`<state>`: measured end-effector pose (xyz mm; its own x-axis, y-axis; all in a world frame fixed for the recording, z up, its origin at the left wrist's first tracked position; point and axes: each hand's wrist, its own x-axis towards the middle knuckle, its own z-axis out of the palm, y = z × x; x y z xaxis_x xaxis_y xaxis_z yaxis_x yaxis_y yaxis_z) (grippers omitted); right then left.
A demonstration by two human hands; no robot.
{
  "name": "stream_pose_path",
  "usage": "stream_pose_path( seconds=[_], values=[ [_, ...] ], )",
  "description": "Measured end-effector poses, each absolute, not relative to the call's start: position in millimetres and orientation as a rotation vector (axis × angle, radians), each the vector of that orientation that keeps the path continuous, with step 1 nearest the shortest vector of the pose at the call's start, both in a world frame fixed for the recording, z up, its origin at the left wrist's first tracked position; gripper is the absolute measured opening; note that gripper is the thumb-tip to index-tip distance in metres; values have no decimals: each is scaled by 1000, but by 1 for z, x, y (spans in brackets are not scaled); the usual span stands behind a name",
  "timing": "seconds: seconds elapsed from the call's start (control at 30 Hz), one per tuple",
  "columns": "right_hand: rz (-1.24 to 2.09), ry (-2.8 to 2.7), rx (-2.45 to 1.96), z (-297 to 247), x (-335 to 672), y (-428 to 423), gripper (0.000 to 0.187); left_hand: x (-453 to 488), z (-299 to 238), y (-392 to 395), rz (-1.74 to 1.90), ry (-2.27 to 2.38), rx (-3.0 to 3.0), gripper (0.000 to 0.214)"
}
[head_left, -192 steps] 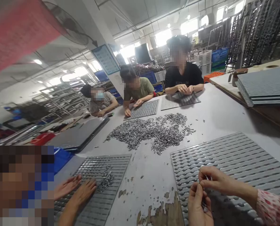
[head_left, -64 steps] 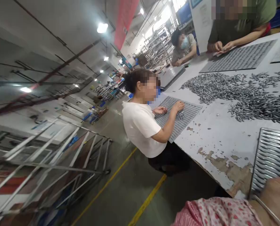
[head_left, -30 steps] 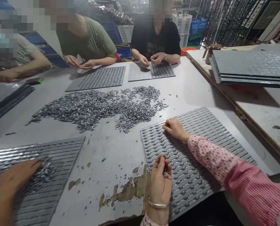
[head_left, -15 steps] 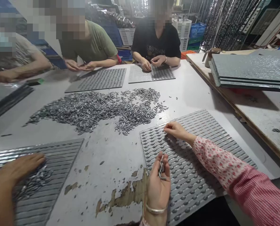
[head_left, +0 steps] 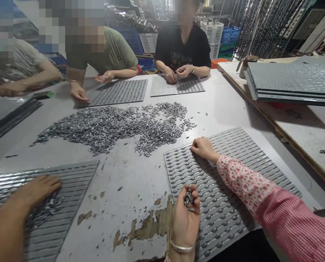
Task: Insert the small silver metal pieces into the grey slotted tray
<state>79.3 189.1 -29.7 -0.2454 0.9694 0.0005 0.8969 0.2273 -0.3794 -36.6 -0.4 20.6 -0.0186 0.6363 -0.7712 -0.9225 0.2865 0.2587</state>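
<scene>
My left hand (head_left: 186, 220), palm up with fingers curled, cradles several small grey spindle-shaped pieces (head_left: 189, 199) over the left edge of a grooved grey board (head_left: 249, 156). Farther up on that board, my right hand (head_left: 204, 148) is closed in a pinch, its fingertips down at a groove near the far left corner. Whatever sits between those fingertips is hidden. Rows of the same pieces lie in the grooves across the board's left part. Toward the right, the grooves show no pieces.
A big pile of spindle-shaped pieces (head_left: 104, 127) covers the table's middle. At left, another person's hand (head_left: 39, 189) rests by pieces on a second grooved board (head_left: 77, 182). Co-workers sit opposite with boards. Stacked boards (head_left: 293, 82) lie on a side table at right.
My left fingers have curled further over the pieces. My right hand stays at nearly the same spot, its wrist slightly turned. A co-worker opposite has lowered one hand to the table.
</scene>
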Motion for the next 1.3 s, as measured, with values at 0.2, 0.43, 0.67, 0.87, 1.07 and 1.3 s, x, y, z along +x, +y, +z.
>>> stream_pose_path(
  seconds=[0.2, 0.43, 0.67, 0.87, 1.07, 1.3],
  values=[
    [577, -2233, -1632, -17, 83, 175, 10, -33, 23, -3, 1321, 940, -361, 11],
    [1580, -2157, -591, 21, 95, 116, 25, -29, 17, 3, 1374, 929, -385, 7],
    [1503, -2025, -560, 15, 85, 103, 18, -27, 23, 7, 1381, 895, -365, 16],
    [1189, -1923, -1157, -12, 87, 167, 10, -35, 25, 2, 1301, 926, -341, 18],
    [782, -2204, -1433, -30, 83, 211, 12, -37, 16, 0, 1283, 928, -417, 14],
    [631, -2277, -1465, -38, 75, 213, 10, -39, 19, 0, 1269, 955, -392, 19]
  ],
)
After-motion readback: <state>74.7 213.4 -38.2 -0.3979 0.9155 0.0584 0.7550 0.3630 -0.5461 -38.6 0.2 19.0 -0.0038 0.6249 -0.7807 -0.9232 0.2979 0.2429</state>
